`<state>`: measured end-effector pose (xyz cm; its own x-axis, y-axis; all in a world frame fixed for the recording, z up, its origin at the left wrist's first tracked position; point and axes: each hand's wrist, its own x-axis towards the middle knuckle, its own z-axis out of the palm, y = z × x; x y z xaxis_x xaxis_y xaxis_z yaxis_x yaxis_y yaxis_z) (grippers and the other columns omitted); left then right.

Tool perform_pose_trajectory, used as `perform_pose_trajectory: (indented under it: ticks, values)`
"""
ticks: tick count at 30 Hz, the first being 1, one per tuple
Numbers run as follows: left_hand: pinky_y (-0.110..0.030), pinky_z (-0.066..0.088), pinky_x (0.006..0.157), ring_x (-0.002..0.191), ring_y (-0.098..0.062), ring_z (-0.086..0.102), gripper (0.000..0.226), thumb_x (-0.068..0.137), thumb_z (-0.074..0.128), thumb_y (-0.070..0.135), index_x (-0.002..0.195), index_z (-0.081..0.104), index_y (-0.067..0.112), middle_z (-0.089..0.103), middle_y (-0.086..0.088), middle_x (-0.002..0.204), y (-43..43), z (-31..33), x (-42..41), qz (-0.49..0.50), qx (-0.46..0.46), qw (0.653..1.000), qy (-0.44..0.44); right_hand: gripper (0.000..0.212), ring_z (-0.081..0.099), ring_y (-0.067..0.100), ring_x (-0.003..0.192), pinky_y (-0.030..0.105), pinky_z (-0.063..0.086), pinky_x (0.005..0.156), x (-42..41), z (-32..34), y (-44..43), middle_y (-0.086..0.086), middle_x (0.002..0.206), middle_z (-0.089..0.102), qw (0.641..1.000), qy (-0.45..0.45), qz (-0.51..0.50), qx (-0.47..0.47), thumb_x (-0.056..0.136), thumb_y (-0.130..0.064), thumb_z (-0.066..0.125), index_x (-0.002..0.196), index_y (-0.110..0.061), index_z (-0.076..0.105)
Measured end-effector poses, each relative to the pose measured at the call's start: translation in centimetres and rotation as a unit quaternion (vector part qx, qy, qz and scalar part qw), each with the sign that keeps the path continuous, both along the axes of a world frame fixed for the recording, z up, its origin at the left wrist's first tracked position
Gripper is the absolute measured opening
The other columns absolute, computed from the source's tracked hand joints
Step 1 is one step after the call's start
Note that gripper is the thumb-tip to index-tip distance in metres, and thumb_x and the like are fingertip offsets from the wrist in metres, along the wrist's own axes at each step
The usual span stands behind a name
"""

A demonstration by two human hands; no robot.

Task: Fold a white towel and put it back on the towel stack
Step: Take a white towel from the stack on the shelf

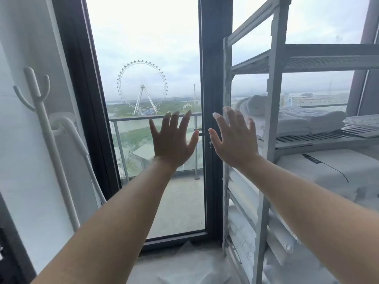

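Both my arms reach forward at chest height. My left hand [171,140] is raised in front of the glass door with fingers spread, holding nothing. My right hand [233,138] is spread the same way, just left of the rack's front post, also empty. White folded towels [295,121] lie stacked on the rack's middle shelf to the right of my right hand, with a rolled towel [255,105] on top at the back. More white linen [328,173] fills the shelf below.
A grey slatted shelf rack [274,83] stands at the right. A dark-framed glass door [207,78] faces a balcony straight ahead. A white cactus-shaped coat stand [44,119] leans by the left wall. White sheeting [184,263] covers the floor by the door.
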<state>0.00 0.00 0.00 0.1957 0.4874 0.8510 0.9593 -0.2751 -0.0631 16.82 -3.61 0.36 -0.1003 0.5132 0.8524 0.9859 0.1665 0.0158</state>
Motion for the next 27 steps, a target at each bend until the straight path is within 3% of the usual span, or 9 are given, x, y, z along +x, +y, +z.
perform_pose_trajectory:
  ticks: [11,27]
  values:
    - [-0.063,0.017,0.105,0.132,-0.023,0.033,0.057,0.090,0.027,0.053,0.140,0.034,0.025,0.041,-0.004,0.141,6.4,-1.5,2.3,-0.016,-0.006,1.000,0.017,0.046,0.040,0.033,0.124,0.056,0.032,0.098,3.4,-2.0,6.4,0.014,0.138,0.041,1.000,-0.005,-0.022,-0.009,0.092,-0.041,0.036,0.126,-0.012,0.045]
    - [-0.063,0.021,0.105,0.132,-0.024,0.035,0.058,0.090,0.027,0.054,0.140,0.033,0.026,0.042,-0.004,0.140,27.1,-0.1,11.6,-0.026,-0.015,0.999,0.037,0.045,0.041,0.031,0.123,0.054,0.035,0.095,10.8,-0.6,26.7,0.013,0.138,0.042,0.999,-0.006,-0.040,-0.015,0.091,-0.040,0.038,0.126,-0.012,0.046]
